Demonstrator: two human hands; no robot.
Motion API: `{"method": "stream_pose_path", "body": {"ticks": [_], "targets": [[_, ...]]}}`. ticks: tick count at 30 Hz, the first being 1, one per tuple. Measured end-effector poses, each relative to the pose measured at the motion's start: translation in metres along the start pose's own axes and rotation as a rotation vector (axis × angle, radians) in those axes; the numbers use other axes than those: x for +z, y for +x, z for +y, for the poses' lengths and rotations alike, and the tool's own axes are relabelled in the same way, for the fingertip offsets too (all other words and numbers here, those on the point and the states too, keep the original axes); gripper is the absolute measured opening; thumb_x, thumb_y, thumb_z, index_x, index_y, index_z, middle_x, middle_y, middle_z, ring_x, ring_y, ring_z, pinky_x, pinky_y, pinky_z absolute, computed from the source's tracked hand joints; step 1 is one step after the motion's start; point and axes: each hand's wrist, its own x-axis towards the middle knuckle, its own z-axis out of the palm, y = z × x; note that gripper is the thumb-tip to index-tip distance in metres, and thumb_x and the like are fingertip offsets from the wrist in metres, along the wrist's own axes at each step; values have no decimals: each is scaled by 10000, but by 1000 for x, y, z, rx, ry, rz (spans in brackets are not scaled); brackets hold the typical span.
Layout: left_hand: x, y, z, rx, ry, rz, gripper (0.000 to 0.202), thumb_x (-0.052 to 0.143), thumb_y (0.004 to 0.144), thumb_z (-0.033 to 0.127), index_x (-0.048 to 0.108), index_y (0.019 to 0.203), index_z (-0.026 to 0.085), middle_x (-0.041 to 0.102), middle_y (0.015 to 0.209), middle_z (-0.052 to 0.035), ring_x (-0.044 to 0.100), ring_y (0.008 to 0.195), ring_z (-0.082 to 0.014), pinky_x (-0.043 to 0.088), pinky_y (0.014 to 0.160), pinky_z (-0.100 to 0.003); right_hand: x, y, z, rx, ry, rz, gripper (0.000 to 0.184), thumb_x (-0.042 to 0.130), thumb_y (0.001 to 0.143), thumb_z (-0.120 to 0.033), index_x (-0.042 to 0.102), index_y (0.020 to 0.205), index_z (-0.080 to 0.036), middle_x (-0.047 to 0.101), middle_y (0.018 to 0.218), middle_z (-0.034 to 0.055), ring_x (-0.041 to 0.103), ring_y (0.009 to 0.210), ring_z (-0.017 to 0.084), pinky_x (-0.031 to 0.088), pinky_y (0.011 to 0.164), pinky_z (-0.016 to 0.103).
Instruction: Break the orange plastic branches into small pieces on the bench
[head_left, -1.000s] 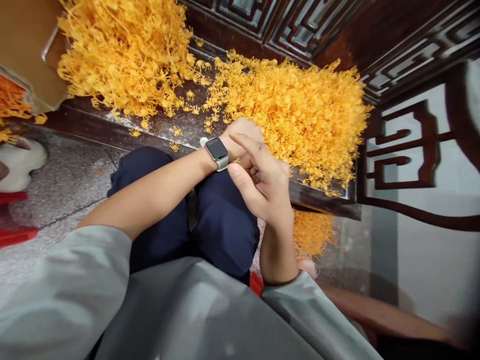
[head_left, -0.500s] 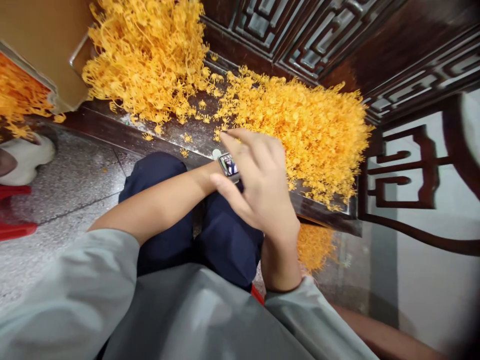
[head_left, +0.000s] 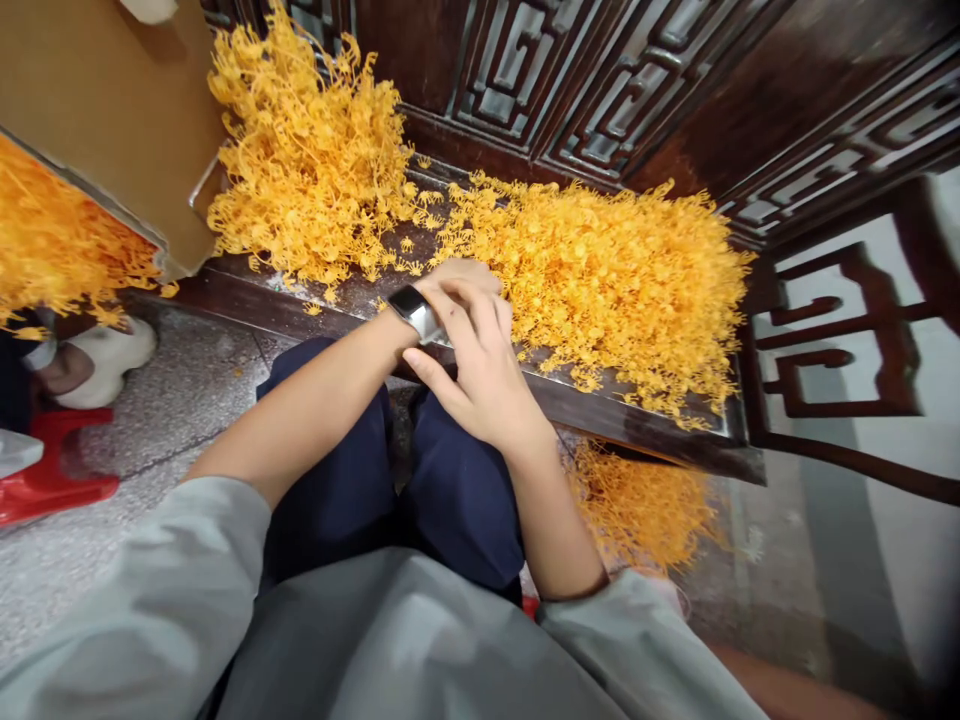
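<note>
My left hand [head_left: 463,272] is bent at the wrist in front of the right-hand pile, largely covered by my other hand, so its fingers are hidden. A smartwatch [head_left: 409,303] with a dark screen and light band is on that wrist. Across the back of the left hand lies my right hand [head_left: 484,375], open, its thumb spread toward the watch band and its fingers loosely bent. Just beyond both hands is a low, wide pile of small yellow hand-shaped pieces [head_left: 615,280]. A taller pile of these pieces with stringy tails [head_left: 307,160] stands to the left.
Both piles lie on a dark wooden bench [head_left: 570,400] with a carved back [head_left: 510,80]. At left, a cardboard box [head_left: 112,110] holds orange-yellow pieces [head_left: 52,240]. More stringy pieces [head_left: 645,510] lie under the bench. A red stool [head_left: 67,460] and someone's white shoe [head_left: 112,360] are at left.
The watch face has turned away and its screen gone dark. My right hand has come down onto the left hand, its fingers closer together. The view has shifted slightly left.
</note>
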Motion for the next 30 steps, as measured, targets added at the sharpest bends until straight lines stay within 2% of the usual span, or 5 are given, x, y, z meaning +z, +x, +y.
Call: {"method": "stream_pose_path", "body": {"ticks": [8, 14, 21, 25, 30], "targets": [[-19, -40, -136, -358, 254, -228, 429, 662, 997, 471, 782, 1246, 143, 764, 1192, -186, 685, 1182, -375, 512, 1004, -417, -3, -2, 0, -14, -83, -208, 491, 459, 1132, -467, 635, 1431, -120, 679, 1285, 197, 584, 1237, 345, 531, 1101, 539], [-7, -44, -140, -269, 229, -311, 580, 760, 908, 553, 723, 1361, 193, 691, 1344, -182, 629, 1274, -402, 484, 1076, -455, -2, 10, -1, -59, -107, -324, 413, 511, 1117, -460, 697, 1261, -121, 717, 1165, 189, 643, 1124, 346, 547, 1005, 508], [-11, -38, -147, -292, 280, -269, 412, 580, 909, 153, 785, 1263, 195, 781, 1194, -165, 705, 1170, -342, 518, 986, -393, 54, 93, 25, 50, 773, -1165, 241, 753, 973, -400, 778, 1003, -162, 785, 932, 68, 721, 812, 183, 569, 759, 284], [-23, -37, -148, -299, 286, -162, 437, 503, 925, 161, 780, 1264, 169, 768, 1190, -195, 699, 1163, -354, 533, 947, -414, 92, 116, 46, 594, 872, -621, 148, 793, 880, -307, 741, 911, -172, 768, 957, 67, 704, 848, 192, 587, 796, 308], [-29, -46, -152, -394, 299, -106, 516, 491, 916, 169, 724, 1374, 121, 685, 1306, -247, 657, 1187, -395, 515, 1007, -468, 108, 119, 56, 625, 674, 321, 46, 588, 937, -214, 633, 942, -201, 699, 1081, 67, 624, 1083, 201, 494, 1039, 354]]}}
